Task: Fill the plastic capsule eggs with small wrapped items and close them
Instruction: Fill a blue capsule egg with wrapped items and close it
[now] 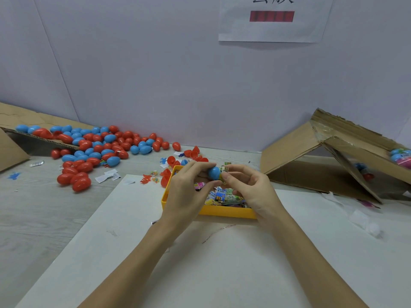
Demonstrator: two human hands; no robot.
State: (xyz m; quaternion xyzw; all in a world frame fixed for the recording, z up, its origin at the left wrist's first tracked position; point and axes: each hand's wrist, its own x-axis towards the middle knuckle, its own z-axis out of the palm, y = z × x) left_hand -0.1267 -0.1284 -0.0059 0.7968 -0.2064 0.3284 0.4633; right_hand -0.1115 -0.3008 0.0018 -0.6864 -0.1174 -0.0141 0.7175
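My left hand (pixel 186 187) grips a blue capsule egg half (pixel 214 172) above the yellow tray (pixel 224 212). Against the egg's open side, my right hand (pixel 246 185) pinches a small wrapped item (pixel 224 170) with a green and white printed wrapper. The tray under both hands holds several colourful wrapped items (pixel 222 195). A big heap of red and blue eggs (pixel 95 145) lies at the back left of the table. A few open red egg halves (pixel 193 153) sit just behind the tray.
A flattened cardboard sheet (pixel 13 121) lies under part of the egg heap at far left. A tilted cardboard box (pixel 333 156) at right holds a few eggs. Loose wrappers (pixel 109 175) and small toy bits lie left of the tray. A white board (pixel 222 263) covers the near table.
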